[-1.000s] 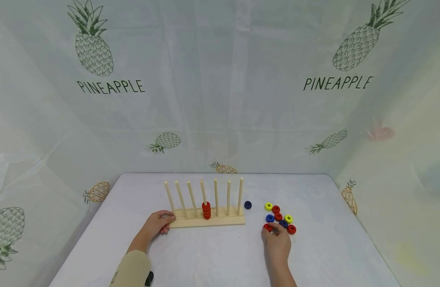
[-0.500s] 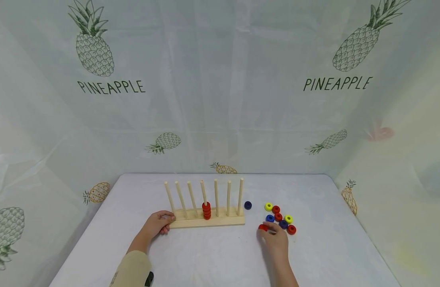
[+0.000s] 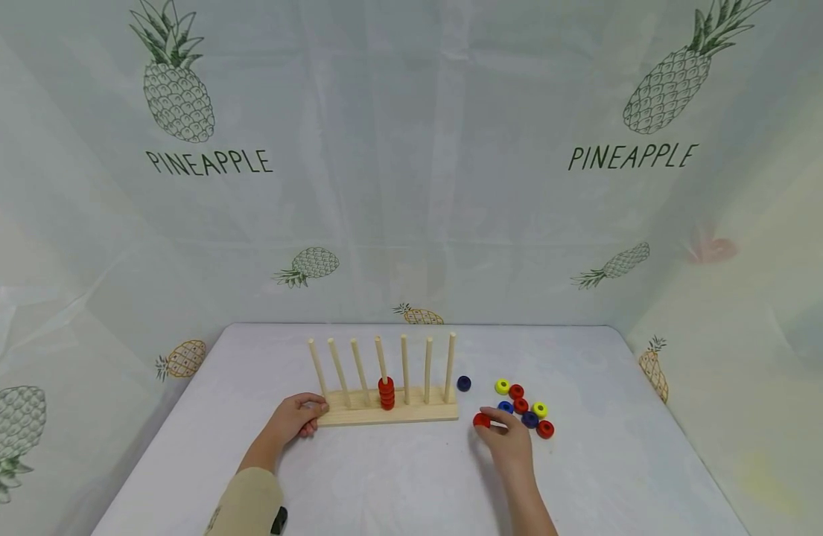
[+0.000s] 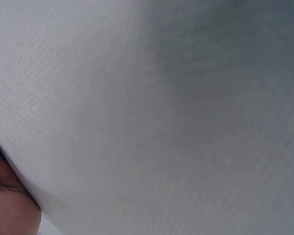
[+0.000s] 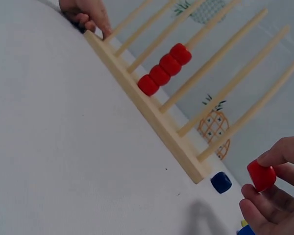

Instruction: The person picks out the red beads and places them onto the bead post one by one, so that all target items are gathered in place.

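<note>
My left hand (image 3: 293,417) grips the left end of a wooden peg rack (image 3: 418,413), a flat base with several upright pegs. Its middle peg carries a stack of several red beads (image 3: 386,394); the other pegs are bare. To the right of the rack, my right hand (image 3: 510,441) pinches a red bead (image 3: 481,420) between thumb and fingers. In the right wrist view that held bead (image 5: 261,175) shows above the table, near the rack's right end. The left wrist view catches only a bit of hand (image 4: 12,210) at its lower left corner.
A dark blue bead (image 3: 464,383) lies just off the rack's right end. Beyond my right hand is a loose group of beads, among them a yellow bead (image 3: 503,386), a red bead (image 3: 545,429) and a navy bead (image 3: 529,420). Pineapple-print cloth (image 3: 398,186) hangs behind the table.
My right hand has drawn the red bead leftward, away from the loose group and closer to the rack. The left hand and the rack stay where they were.
</note>
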Tool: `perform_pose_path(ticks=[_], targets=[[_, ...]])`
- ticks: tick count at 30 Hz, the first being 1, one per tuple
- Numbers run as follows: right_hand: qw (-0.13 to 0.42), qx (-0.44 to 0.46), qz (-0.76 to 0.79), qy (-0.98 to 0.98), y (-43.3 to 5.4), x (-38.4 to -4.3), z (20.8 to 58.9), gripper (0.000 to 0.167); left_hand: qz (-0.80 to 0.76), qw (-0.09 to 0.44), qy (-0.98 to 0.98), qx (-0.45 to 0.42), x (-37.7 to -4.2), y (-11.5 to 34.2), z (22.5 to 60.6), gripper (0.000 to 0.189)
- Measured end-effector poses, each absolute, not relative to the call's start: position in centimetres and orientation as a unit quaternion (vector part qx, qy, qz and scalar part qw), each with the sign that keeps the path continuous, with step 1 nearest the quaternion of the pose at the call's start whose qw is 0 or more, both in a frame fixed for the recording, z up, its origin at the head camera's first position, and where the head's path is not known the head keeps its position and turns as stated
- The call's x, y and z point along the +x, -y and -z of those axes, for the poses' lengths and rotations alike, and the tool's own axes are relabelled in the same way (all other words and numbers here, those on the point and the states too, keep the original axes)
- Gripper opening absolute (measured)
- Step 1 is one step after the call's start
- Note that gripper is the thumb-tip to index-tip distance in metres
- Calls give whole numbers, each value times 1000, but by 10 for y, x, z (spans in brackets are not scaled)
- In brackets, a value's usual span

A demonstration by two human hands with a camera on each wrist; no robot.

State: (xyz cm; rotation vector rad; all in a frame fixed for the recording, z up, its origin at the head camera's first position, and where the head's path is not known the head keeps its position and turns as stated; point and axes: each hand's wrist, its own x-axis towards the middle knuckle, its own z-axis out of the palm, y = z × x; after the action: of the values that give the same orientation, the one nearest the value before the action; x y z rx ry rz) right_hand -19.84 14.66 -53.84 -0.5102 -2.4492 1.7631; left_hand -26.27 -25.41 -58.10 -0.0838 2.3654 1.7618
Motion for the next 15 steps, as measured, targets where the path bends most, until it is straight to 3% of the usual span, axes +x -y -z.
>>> perform_pose_path(ticks=[15], targets=[[35, -117, -581, 805, -126, -197, 519, 32, -591, 89, -802, -21, -259, 254, 578, 37]])
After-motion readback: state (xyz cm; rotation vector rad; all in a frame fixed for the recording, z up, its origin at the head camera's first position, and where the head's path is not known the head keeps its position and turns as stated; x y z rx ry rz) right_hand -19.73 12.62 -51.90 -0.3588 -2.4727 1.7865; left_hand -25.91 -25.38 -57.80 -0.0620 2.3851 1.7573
